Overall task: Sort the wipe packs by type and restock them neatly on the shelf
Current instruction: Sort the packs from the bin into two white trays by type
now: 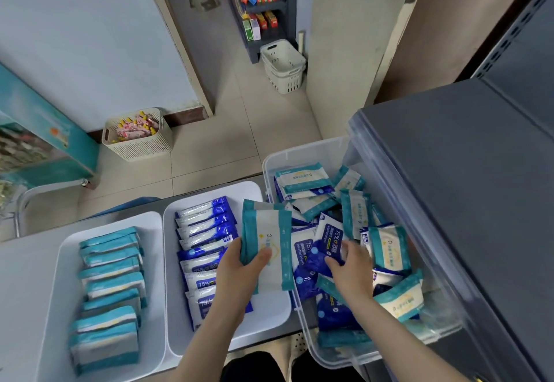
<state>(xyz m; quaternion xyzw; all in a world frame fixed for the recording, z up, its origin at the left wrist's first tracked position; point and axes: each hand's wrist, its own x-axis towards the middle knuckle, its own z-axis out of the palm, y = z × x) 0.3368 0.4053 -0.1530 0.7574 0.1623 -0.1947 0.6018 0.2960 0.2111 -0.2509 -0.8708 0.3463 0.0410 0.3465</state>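
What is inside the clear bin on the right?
Teal packs and blue packs, mixed in a loose pile; the right hand covers some. Lower layers and the bin floor are hidden.

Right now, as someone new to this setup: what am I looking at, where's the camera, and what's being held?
There is no machine here. A person works with bare hands, and the single picture comes from a wide-angle camera worn on the head, looking forward and down.

Three containers sit in front of the person. The left tray holds a row of teal packs, and the middle tray holds a row of blue ones. The clear bin holds both kinds mixed together.

The left hand holds a teal stack of wipe packs above the middle tray. The right hand reaches into the clear bin and pinches a blue pack. The grey shelf is on the right.
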